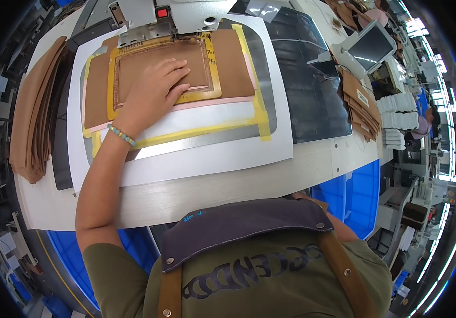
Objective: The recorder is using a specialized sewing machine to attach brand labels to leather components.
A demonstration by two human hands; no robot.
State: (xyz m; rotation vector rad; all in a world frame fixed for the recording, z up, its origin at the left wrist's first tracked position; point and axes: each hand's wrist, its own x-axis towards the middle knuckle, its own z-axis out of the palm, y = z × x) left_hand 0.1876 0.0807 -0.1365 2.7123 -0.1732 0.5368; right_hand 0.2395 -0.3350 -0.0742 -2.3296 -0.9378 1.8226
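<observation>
My left hand [159, 87] lies palm down on a brown fabric piece [233, 66], inside a yellow rectangular frame [214, 79]. Its fingers are stretched out and a beaded bracelet [121, 134] circles the wrist. Just beyond the fingertips, the sewing machine head [193, 16] reaches over the frame's far edge. Under the fabric is a metal plate edged with yellow tape [201, 130], on a white sheet [212, 161]. Only a bit of my right hand [301, 196] shows at the table's front edge; its fingers are hidden.
A tall stack of folded brown fabric [37, 111] stands at the left. At the right are a dark glossy panel [310, 79], more brown pieces [360, 103] and a monitor [371, 47]. Blue bins [363, 196] sit below the table's front edge. Other people work farther off.
</observation>
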